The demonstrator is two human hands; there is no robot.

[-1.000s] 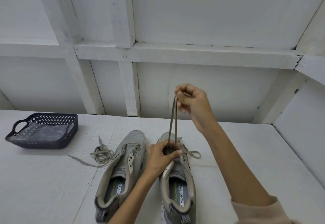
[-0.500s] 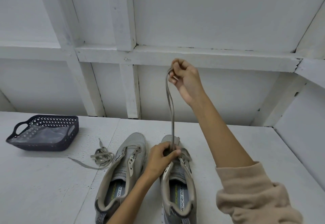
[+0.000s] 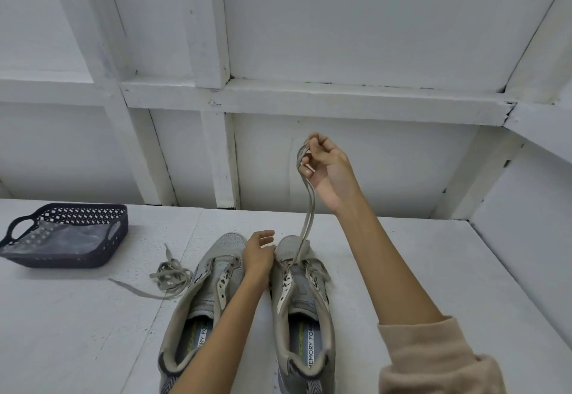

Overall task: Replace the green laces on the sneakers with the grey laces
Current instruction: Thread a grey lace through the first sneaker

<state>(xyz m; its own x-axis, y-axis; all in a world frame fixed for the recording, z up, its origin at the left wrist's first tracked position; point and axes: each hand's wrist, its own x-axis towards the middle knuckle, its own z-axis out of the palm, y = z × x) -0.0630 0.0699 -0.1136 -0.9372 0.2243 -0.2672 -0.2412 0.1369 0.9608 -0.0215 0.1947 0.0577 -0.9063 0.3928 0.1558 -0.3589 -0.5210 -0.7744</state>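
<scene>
The head camera looks down on a white desk [image 3: 402, 269] where two grey sneakers stand side by side with the toes pointing away from the person. I take the right sneaker [image 3: 301, 304] as the reference for all places.

The right hand [image 3: 328, 170] is raised high above the toe of this sneaker. Its fingers [image 3: 314, 146] are curled and pinch the top of a loop of lace [image 3: 307, 217]. The two strands of the loop hang down together and enter the eyelets at the front of the sneaker. The lace looks grey-beige; I cannot tell its colour more exactly. A short end of lace lies over the eyelet row on the far-right side of the tongue.

The left hand [image 3: 258, 254] is just to the left of the sneaker's toe, in the gap between it and the left sneaker [image 3: 201, 294]. Its fingers are loosely extended and grip nothing. The hand seems to touch the side of the right sneaker.

The left sneaker has no lace in its eyelets. Further left of it, a loose lace bundle [image 3: 170, 276] lies on the desk, with one end stretched out. Far to the left and a little behind stands a dark basket [image 3: 77, 208] with perforated walls and a clear plastic bag inside. A beige sleeve [image 3: 439, 359] covers the right upper arm.
</scene>
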